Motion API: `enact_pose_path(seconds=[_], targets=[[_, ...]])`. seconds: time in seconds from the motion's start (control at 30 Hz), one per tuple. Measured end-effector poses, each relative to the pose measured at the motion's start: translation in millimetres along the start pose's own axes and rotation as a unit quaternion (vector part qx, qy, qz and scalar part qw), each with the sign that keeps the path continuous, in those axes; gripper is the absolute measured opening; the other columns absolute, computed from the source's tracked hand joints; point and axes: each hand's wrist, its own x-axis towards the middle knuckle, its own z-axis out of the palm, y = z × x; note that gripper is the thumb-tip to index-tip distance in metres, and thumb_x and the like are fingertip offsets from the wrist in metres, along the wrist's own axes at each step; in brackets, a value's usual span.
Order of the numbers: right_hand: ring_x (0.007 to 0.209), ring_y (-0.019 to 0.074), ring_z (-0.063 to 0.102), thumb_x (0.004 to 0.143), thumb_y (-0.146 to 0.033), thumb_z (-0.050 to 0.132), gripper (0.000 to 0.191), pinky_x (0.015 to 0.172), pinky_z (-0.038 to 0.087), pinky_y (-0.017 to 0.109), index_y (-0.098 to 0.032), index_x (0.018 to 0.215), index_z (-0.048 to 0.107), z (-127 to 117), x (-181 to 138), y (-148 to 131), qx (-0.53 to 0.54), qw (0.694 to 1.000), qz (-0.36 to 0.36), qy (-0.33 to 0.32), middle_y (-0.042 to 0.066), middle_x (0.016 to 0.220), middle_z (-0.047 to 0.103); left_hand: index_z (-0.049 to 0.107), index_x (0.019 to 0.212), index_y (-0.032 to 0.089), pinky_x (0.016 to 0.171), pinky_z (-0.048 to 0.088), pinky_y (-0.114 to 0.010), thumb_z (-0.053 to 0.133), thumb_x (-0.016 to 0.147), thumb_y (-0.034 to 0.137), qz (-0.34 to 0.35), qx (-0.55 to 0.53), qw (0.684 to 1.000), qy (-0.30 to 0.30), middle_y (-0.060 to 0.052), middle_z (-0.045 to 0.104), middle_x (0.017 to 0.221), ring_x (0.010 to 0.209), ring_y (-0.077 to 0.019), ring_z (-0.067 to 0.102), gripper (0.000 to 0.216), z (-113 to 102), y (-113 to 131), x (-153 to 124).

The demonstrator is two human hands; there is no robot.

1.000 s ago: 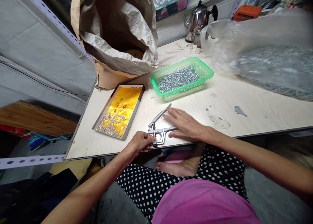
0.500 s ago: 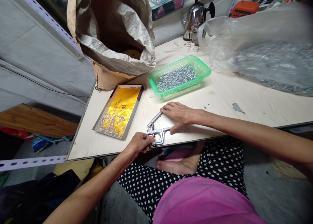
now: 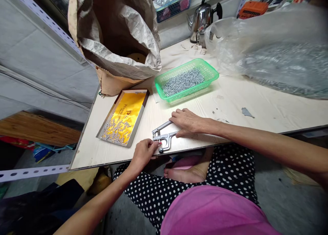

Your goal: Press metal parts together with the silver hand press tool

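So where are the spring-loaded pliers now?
In the head view, the spring-loaded pliers are at the near edge of the table, between the left hand and right hand, right of the shallow box and nearer than the green basket.

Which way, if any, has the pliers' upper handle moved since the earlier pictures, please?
Yes: the upper handle has swung down toward the table's near edge.

Tabletop (image 3: 225, 101) bright, floor (image 3: 276, 207) dim; glare on kettle (image 3: 203, 17).

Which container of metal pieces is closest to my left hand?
The shallow yellow-bottomed tray, just beside your left hand; the green basket sits farther back, and the clear plastic bag far right.
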Motion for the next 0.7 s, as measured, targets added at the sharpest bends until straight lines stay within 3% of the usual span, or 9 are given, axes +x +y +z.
enact_pose_path(seconds=[0.07, 0.13, 0.23, 0.3, 0.4, 0.47, 0.7], targets=[[0.101, 0.0287, 0.049, 0.078, -0.049, 0.075, 0.046, 0.08, 0.035, 0.037, -0.013, 0.104, 0.063, 3.3, -1.1, -1.2, 0.001, 1.0, -0.002, 0.009, 0.012, 0.107, 0.059, 0.065, 0.083, 0.017, 0.07, 0.048, -0.031, 0.054, 0.091, 0.042, 0.102, 0.079, 0.988, 0.079, -0.006, 0.065, 0.083, 0.078, -0.019, 0.061, 0.028, 2.7, 1.9, 0.1], [0.102, 0.0284, 0.049, 0.079, -0.047, 0.075, 0.044, 0.081, 0.035, 0.037, -0.013, 0.104, 0.063, 6.2, -1.5, -2.6, 0.0, 1.0, -0.003, 0.016, 0.012, 0.106, 0.06, 0.065, 0.102, 0.018, 0.082, 0.049, -0.034, 0.059, 0.091, 0.039, 0.186, 0.136, 0.967, 0.11, -0.007, 0.065, 0.101, 0.096, -0.0224, 0.06, 0.024, 6.9, 8.9, 3.6], [0.102, 0.0286, 0.05, 0.078, -0.049, 0.075, 0.049, 0.081, 0.037, 0.037, -0.012, 0.107, 0.063, 7.2, -0.8, -2.9, -0.003, 1.0, 0.001, 0.011, 0.013, 0.108, 0.059, 0.053, 0.128, 0.02, 0.094, 0.047, -0.04, 0.067, 0.086, 0.04, 0.266, 0.228, 0.932, 0.094, -0.009, 0.059, 0.128, 0.116, -0.0279, 0.052, 0.049, 12.1, 26.9, 14.3], [0.102, 0.0291, 0.05, 0.074, -0.052, 0.077, 0.058, 0.08, 0.039, 0.037, -0.011, 0.112, 0.062, 5.3, -0.4, -1.5, -0.001, 1.0, 0.002, -0.004, 0.014, 0.11, 0.059, 0.045, 0.137, 0.019, 0.097, 0.046, -0.043, 0.069, 0.084, 0.041, 0.283, 0.279, 0.916, 0.063, -0.011, 0.054, 0.136, 0.119, -0.0306, 0.05, 0.061, 12.9, 39.7, 22.8], [0.103, 0.0308, 0.05, 0.067, -0.059, 0.079, 0.076, 0.079, 0.042, 0.037, -0.01, 0.12, 0.059, -1.2, -1.2, -0.3, -0.002, 0.999, 0.018, -0.027, 0.016, 0.114, 0.057, 0.039, 0.141, 0.014, 0.094, 0.046, -0.045, 0.068, 0.084, 0.041, 0.279, 0.321, 0.905, 0.024, -0.014, 0.056, 0.131, 0.116, -0.0323, 0.051, 0.07, 11.6, 53.0, 35.7], [0.104, 0.0314, 0.05, 0.068, -0.059, 0.078, 0.077, 0.08, 0.042, 0.037, -0.008, 0.122, 0.058, -7.6, -2.2, -2.4, -0.011, 0.998, 0.036, -0.044, 0.017, 0.116, 0.057, 0.039, 0.141, 0.011, 0.093, 0.046, -0.044, 0.069, 0.082, 0.042, 0.285, 0.323, 0.902, 0.018, -0.015, 0.057, 0.126, 0.113, -0.0324, 0.05, 0.073, 10.9, 56.2, 44.7], [0.102, 0.0284, 0.057, 0.091, -0.04, 0.063, 0.038, 0.081, 0.043, 0.035, -0.007, 0.11, 0.066, -25.7, 2.2, -15.2, -0.017, 0.995, 0.069, -0.074, 0.017, 0.107, 0.063, 0.061, 0.114, 0.015, 0.09, 0.045, -0.039, 0.064, 0.088, 0.043, 0.336, 0.24, 0.911, 0.021, -0.009, 0.057, 0.103, 0.099, -0.0256, 0.051, 0.039, 13.2, 50.4, 68.3]])
